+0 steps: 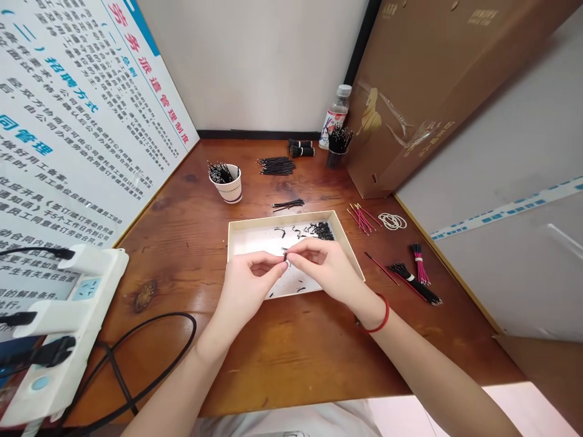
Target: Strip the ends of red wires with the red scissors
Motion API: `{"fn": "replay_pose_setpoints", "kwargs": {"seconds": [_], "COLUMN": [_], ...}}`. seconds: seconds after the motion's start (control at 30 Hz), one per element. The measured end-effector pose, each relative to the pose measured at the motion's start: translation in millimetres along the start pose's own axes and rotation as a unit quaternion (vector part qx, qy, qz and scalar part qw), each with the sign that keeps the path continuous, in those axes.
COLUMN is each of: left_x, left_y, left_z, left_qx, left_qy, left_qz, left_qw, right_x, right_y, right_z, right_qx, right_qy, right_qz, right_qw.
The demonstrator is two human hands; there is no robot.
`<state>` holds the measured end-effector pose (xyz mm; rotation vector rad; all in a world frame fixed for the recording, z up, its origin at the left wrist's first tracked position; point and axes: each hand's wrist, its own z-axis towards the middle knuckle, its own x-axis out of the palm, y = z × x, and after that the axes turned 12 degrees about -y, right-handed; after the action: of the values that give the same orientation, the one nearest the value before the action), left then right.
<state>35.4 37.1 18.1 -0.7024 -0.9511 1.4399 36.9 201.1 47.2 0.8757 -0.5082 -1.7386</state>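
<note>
Over a shallow cream box (235, 243), my left hand (249, 278) and my right hand (321, 262) meet with their fingertips almost touching. Between them is a short black wire (285, 256), pinched by the thumb and forefinger of each hand; most of it is hidden by the fingers. A red cord circles my right wrist. Inside the box lie loose black scraps (298, 232), with a denser heap of black bits (323, 230) in its far right corner.
Behind the box are black wires (288, 204), a larger wire pile (276, 165), bundles (301, 149) and a paper cup (230, 189) of wires. At right lie red wires (362, 220), rubber bands (392, 221) and tied bundles (416, 284). A power strip (98, 303) stands left.
</note>
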Motion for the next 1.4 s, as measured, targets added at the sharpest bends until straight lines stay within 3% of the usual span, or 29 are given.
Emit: {"fn": "replay_pose_setpoints", "kwargs": {"seconds": [0.2, 0.57, 0.73, 0.9, 0.97, 1.03, 1.1, 1.13, 1.27, 1.4], "left_x": [3.4, 7.8, 6.1, -0.9, -3.1, -3.3, -1.7, -0.4, 3.3, 2.9], "left_y": [2.8, 12.8, 14.7, 12.2, 9.9, 8.0, 7.1, 7.2, 10.7, 13.3], "left_z": [-3.1, -6.7, -2.7, 7.7, 11.2, 12.8, 12.6, 12.0, 9.2, 8.4], "left_qx": [0.038, 0.189, 0.128, 0.021, -0.011, -0.038, -0.058, -0.064, -0.059, -0.05], "left_qy": [-0.015, -0.067, -0.05, 0.043, 0.074, 0.067, 0.03, 0.012, -0.001, 0.002], "left_qz": [0.016, 0.059, 0.037, -0.036, -0.064, -0.083, -0.093, -0.096, -0.087, -0.069], "left_qw": [0.999, 0.978, 0.99, 0.998, 0.995, 0.994, 0.993, 0.993, 0.994, 0.996], "right_x": [2.9, 10.8, 13.0, 8.9, -0.1, -13.6, -27.1, -32.1, -33.2, -22.3], "right_y": [-0.4, -6.4, -1.1, 4.4, 7.8, 12.1, 15.7, 16.3, 7.5, -3.2], "right_z": [1.0, -0.8, 0.2, 4.0, 16.4, 40.6, 74.5, 92.8, 150.7, 169.2], "right_qx": [0.013, 0.047, 0.078, 0.111, 0.102, 0.048, -0.083, -0.135, -0.143, -0.14], "right_qy": [-0.019, -0.059, -0.067, -0.006, 0.07, 0.159, 0.128, 0.092, 0.116, 0.155], "right_qz": [0.018, 0.084, 0.081, 0.079, 0.063, -0.015, -0.19, -0.303, -0.403, -0.441], "right_qw": [1.0, 0.994, 0.991, 0.991, 0.99, 0.986, 0.97, 0.939, 0.896, 0.873]}}
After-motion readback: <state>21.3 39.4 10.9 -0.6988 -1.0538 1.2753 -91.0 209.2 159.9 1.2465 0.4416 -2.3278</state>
